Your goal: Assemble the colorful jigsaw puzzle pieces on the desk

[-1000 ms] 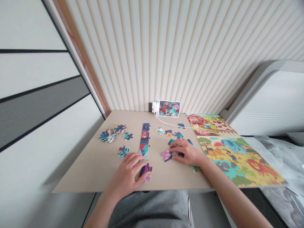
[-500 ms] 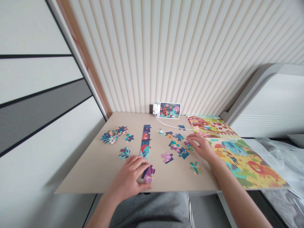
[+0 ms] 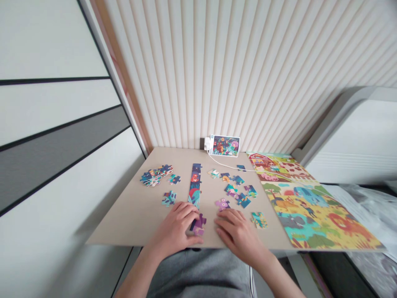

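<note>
My left hand [image 3: 176,225] rests at the near end of a joined strip of puzzle pieces [image 3: 194,186], its fingers around a purple piece [image 3: 199,225] at the strip's foot. To the right, my right hand [image 3: 234,229] lies over the table with fingers apart, just below a pink piece with round eyes [image 3: 222,204]. Its fingertips come close to that piece; whether they touch it is unclear. Loose pieces, among them a dark blue one [image 3: 243,200] and a teal and yellow one [image 3: 259,220], are scattered right of the strip.
A pile of pieces [image 3: 156,175] and two single pieces lie on the table's left side. A picture card [image 3: 225,145] leans on the wall beside a white charger [image 3: 207,143], whose cable [image 3: 229,167] runs right over two finished animal puzzles [image 3: 310,207].
My right hand has moved left and nearer from the loose pieces at the right to the spot below the pink piece. My left hand stays at the strip. The view has shifted slightly.
</note>
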Motion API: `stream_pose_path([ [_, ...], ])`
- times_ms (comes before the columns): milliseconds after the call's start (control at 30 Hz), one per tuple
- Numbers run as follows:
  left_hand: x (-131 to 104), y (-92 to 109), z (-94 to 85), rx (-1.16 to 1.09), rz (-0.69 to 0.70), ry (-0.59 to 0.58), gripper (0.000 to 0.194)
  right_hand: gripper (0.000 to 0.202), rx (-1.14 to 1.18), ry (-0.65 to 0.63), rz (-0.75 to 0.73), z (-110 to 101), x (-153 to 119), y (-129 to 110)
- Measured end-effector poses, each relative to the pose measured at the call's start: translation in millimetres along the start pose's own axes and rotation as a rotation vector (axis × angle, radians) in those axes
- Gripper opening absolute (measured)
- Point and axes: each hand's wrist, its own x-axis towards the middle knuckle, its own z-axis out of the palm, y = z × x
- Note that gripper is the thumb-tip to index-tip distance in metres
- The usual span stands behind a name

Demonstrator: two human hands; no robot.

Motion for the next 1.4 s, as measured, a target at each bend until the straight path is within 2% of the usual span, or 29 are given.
stream_pose_path([
  [100,0,1,0.1,0.023,-0.024,0.016,0.063,0.022,-0.019,0.059,0.063,9,-5,-6],
  [300,-2,-1,1.2,0.017,-0.043,-0.009,0.058,0.033,-0.118,0.119,0.203,14,-11,-15],
  [467,-2,-5,3.8,-0.001,-0.025,-0.036,0.056,0.036,-0.103,0.065,0.181,12,-10,-16],
  [600,-1,-3,3.7,-0.006,0.000,-0.057,0.058,0.031,-0.024,0.053,0.170,7,-11,-12],
  [733,4,9,7.3,-0.020,-0.016,-0.080,0.056,0.030,-0.011,0.122,0.207,7,-23,-10],
  [867,17,30,20.7,-0.008,-0.055,-0.072,0.046,0.030,-0.016,0.178,0.241,10,-42,-11],
  [1033,41,49,39.8,0.041,-0.053,-0.045,0.061,0.030,-0.025,0.165,0.204,13,-60,-8],
  [1100,49,52,44.6,0.058,-0.039,-0.041,0.070,0.028,-0.041,0.214,0.217,16,-68,-4],
  [1200,56,53,48.1,0.081,-0.014,-0.048,0.077,0.025,-0.074,0.353,0.286,19,-82,4],
  [1300,57,51,48.1,0.094,0.010,-0.073,0.075,0.022,-0.080,0.449,0.366,15,-95,13],
  [1400,54,46,45.8,0.088,0.054,-0.096,0.070,0.020,0.001,0.517,0.451,1,-101,20],
])
